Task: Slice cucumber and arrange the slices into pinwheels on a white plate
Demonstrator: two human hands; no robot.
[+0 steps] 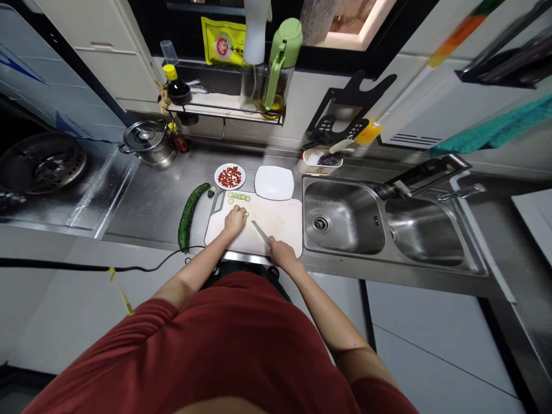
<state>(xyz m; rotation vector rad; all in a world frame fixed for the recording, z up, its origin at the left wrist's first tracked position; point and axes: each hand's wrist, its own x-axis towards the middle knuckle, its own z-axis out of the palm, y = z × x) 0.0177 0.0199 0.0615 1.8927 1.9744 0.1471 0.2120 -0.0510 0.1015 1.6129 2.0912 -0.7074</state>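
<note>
My left hand (pixel 235 222) rests on the white cutting board (pixel 276 224), its fingers curled over something small that they mostly hide, with a cucumber slice showing at the fingertips. My right hand (pixel 281 255) is shut on the handle of a kitchen knife (pixel 261 233), whose blade points up-left toward my left hand. A row of cucumber slices (pixel 238 197) lies along the board's far edge. Left of the board lies a long dark green cucumber (pixel 187 217), with a small cucumber piece (pixel 211 193) near its tip.
Behind the board are a round plate of chopped red food (pixel 230 176) and a white square plate (pixel 274 182). A steel double sink (pixel 342 215) lies to the right, a steel pot (pixel 146 144) and stove burner to the left. Bottles stand on a shelf behind.
</note>
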